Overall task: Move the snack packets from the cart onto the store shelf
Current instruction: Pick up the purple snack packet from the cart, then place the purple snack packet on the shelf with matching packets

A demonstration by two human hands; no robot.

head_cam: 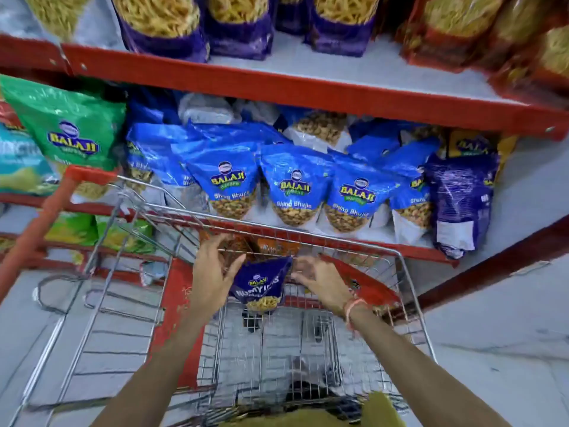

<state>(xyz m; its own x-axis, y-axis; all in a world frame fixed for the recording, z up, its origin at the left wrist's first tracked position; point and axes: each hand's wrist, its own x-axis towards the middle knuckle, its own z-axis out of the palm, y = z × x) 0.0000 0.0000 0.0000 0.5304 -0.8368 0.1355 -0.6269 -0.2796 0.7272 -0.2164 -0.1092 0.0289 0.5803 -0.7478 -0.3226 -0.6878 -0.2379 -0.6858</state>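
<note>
A dark purple snack packet (260,286) with a yellow logo hangs over the far end of the wire cart (409,291). My left hand (215,269) grips its upper left edge. My right hand (320,280), a thread band on its wrist, reaches to the packet's upper right corner with fingers spread; whether it touches is blurred. More packets, orange and brown (268,246), lie behind in the cart's far end. The store shelf (308,87) ahead holds blue Shing Bhujia packets (292,186).
A purple packet (458,201) leans at the right end of the middle shelf, green packets (67,131) at the left. The upper shelf carries purple and red bags. The cart's red handle frame (40,223) rises at the left. Grey floor lies to the right.
</note>
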